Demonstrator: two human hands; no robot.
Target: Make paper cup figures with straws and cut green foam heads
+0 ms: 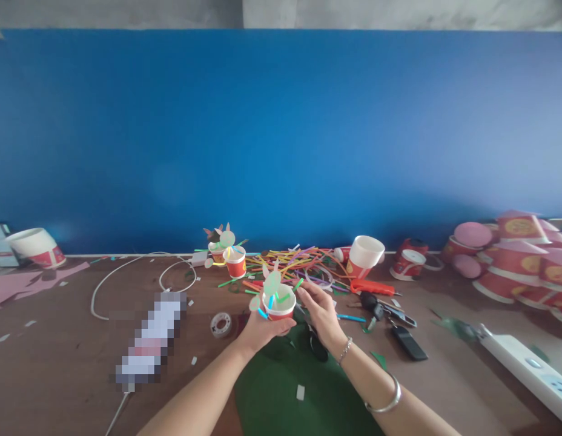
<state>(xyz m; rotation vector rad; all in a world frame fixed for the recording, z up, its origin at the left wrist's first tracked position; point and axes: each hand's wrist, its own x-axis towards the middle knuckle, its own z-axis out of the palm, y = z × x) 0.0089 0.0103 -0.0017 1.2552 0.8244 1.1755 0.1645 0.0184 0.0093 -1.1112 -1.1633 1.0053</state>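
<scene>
- L hand (263,330) is gripping small paper cup (281,313) from side/below, fingers wrapping it; cup is sitting upright-ish, mouth up, centre of view, above green sheet (281,387).
- R hand (321,315) is closing thumb + fingertips on short green straw pc (298,284), just by cup rim.
- Done so far, as far as visible: cup is carrying big pale-green disc (272,283) w/ pink ear-like tips on top, plus smaller disc (255,303) at its L side. Blue straw pc (263,313) is sticking out near L fingers.
- Judging by looks, cup is well along, not fully settled: green pc at R fingertips is seemingly not fixed. Joins too small to check.
- Behind, decorated cup (236,266) is standing w/ similar discs + ears close by; is looking further along, prob.
- Loose stock is lying about: straw pile (290,263) at back, tape roll (214,325) L of cup, scissors (318,347) partly hiding under R hand.
- Bigger white cup (367,251) is leaning by straws, no discs showing; red/pink cups (512,263) are crowding far R.
</scene>
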